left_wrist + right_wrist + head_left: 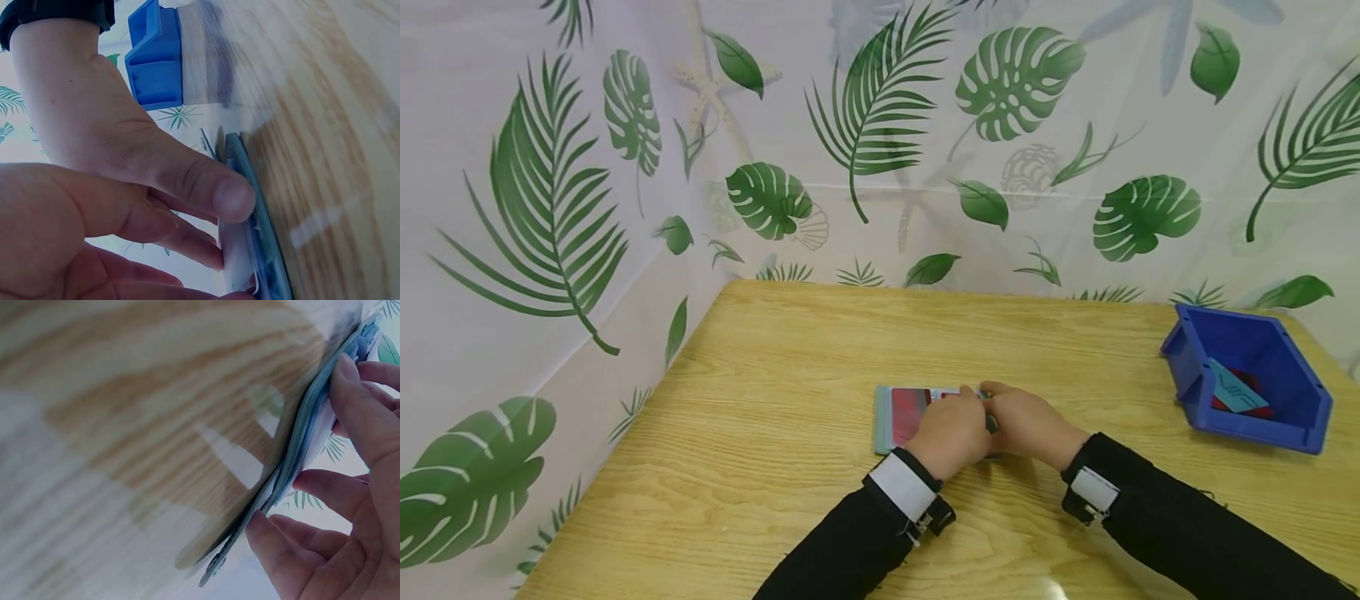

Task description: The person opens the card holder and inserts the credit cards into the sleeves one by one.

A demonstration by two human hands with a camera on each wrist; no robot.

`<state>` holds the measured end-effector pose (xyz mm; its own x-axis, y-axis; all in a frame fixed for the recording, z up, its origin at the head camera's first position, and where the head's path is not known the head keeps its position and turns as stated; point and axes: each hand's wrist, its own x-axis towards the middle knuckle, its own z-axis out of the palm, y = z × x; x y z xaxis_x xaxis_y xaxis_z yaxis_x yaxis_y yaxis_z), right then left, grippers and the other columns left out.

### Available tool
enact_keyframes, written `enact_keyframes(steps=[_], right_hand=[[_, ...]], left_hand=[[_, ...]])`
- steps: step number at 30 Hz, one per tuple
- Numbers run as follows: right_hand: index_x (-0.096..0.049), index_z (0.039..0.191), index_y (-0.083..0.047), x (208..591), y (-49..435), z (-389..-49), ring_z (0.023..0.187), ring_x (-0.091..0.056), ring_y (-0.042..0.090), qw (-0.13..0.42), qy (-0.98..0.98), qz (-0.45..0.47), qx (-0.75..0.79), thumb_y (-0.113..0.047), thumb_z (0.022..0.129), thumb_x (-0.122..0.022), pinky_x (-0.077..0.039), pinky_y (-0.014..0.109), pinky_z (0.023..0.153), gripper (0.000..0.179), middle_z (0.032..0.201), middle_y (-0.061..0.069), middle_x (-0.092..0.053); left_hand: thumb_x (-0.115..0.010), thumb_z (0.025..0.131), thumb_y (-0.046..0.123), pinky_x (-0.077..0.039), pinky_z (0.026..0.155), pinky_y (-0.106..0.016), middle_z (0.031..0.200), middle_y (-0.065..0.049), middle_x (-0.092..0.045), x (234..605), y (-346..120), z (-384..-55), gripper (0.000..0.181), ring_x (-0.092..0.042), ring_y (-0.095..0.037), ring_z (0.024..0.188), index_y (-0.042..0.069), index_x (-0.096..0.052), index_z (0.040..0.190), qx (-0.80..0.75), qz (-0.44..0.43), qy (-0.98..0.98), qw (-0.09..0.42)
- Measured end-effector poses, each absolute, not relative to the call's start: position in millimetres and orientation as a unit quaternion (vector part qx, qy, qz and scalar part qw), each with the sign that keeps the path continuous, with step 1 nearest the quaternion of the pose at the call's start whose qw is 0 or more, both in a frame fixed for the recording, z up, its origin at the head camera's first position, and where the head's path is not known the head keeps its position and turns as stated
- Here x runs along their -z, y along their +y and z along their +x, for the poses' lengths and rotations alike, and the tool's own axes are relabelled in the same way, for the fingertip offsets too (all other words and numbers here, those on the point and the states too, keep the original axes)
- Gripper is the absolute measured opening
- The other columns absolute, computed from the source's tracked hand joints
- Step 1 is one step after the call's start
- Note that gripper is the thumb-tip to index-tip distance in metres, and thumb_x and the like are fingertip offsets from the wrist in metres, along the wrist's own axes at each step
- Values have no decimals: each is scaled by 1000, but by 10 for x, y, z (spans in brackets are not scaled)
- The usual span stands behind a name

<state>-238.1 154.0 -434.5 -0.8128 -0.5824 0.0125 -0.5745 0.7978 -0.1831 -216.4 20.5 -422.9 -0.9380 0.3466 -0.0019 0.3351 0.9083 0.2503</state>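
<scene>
A flat light blue-green card holder (882, 421) lies open on the table, a red card face (908, 412) showing on its left part. My left hand (951, 433) lies over its middle, fingers curled at the sleeves. On the right my right hand (1028, 423) grips the holder's edge, fingertips close to the left hand's. Seen edge-on in the left wrist view, the holder (265, 244) has the right thumb (232, 199) pressed on its side. The right wrist view shows the layered edge of the holder (303, 422), pinched by both hands' fingers. The hands hide much of it.
On the right side of the wooden table (760, 400) stands a blue bin (1255, 429), with a teal card (1234, 390) and something red inside. A leaf-printed cloth (865, 242) hangs behind the table and along its left side.
</scene>
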Motion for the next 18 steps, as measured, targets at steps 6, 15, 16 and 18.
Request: enact_keyframes(steps=[6,15,16,18], right_hand=[[-69,118,-2,4336,1569,-2364,100,-63,38,25,949,-305,82,-25,79,-81,-51,48,86,46,118,25,-64],[-55,133,3,4333,1537,-2378,117,-56,42,64,957,-266,94,-44,73,-84,-49,49,90,81,139,28,-48],[-55,133,2,4331,1535,-2381,118,-55,42,69,959,-261,89,-45,72,-83,-49,50,90,82,140,28,-47],[-54,134,0,4327,1537,-2384,119,-54,42,76,961,-252,82,-46,72,-83,-48,50,91,83,141,27,-46]], left_hand=[[-66,90,23,-46,51,-25,79,-6,-69,4235,156,-2200,40,-60,-13,61,-3,-64,121,-159,202,965,53],[-68,91,19,-49,70,-27,103,-7,-69,4179,-204,-2289,37,-63,-16,85,4,-62,125,-196,234,948,88],[-69,90,18,-50,72,-29,106,-9,-70,4181,-249,-2292,39,-64,-18,90,2,-62,125,-195,229,950,79],[-72,87,19,-51,73,-31,103,-10,-70,4190,-350,-2304,38,-65,-21,90,2,-65,121,-188,217,956,63]])
